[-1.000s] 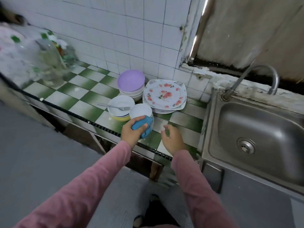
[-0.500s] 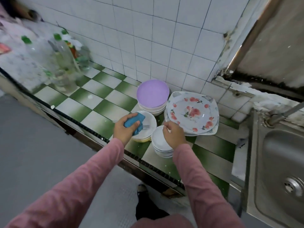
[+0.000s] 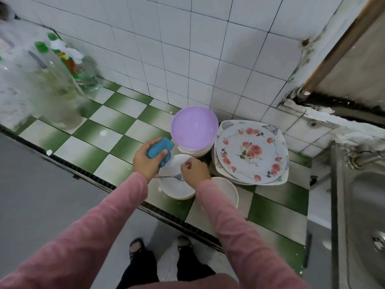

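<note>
One fork (image 3: 169,176) lies in the white bowl (image 3: 177,189); left grip (image 3: 149,161) clutches a blue sponge (image 3: 160,150), right grip (image 3: 194,171) unclear.

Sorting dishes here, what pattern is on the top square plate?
The square plate has pink roses on white; head view.

Long pink sleeves (image 3: 100,226), dark trousers (image 3: 143,268) (black sandals (image 3: 136,246))

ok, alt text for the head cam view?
A person in pink sleeves stands at a green-and-white tiled counter, left hand gripping a blue sponge by a white bowl with a metal utensil in it, right hand curled over the same bowl. Behind sit a purple bowl on a stack and floral plates; a steel sink is at right.
</note>
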{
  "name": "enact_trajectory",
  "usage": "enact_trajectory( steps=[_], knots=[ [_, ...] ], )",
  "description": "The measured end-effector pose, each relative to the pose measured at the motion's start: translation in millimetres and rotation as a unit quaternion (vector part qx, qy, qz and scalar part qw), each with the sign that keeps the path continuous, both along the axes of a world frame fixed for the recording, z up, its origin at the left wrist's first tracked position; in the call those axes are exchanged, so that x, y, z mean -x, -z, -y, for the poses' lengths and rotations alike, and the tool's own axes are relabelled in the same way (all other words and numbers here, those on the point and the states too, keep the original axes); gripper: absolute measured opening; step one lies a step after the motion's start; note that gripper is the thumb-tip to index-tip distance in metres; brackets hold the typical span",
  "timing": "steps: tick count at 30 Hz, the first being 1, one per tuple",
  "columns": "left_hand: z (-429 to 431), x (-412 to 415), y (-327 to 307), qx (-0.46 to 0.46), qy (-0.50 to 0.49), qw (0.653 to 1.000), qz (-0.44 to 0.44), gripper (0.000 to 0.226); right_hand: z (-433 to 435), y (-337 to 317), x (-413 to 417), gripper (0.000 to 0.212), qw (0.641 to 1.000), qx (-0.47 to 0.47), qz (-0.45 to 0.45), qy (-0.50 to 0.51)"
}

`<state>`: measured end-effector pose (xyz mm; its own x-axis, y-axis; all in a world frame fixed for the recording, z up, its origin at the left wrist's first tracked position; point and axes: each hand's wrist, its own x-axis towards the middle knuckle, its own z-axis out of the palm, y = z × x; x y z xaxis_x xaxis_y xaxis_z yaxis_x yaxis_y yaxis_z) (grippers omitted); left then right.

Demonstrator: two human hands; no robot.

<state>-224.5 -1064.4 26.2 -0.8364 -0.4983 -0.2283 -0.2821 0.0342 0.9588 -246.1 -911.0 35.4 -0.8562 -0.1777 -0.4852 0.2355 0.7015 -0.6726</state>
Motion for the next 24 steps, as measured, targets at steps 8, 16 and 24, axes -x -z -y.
enact_trajectory(
  steps=[8, 16, 24],
  knots=[
    [31.5, 22.7, 7.0, 0.033, 0.125, 0.991, -0.014, 0.037, 41.2, 21.3, -4.1, 0.045, 0.993, -0.072, 0.084, 0.039],
    [70.9, 38.0, 12.2, 0.054, 0.235, 0.970, 0.002, 0.037, 85.1, 35.7, -14.4, 0.060, 0.966, -0.034, 0.144, 0.213],
    [91.7, 40.8, 4.4, 0.035, 0.309, 0.950, -0.007, 0.034, 109.3, 49.5, -10.1, 0.057, 0.909, 0.012, 0.153, 0.387]
  ],
)
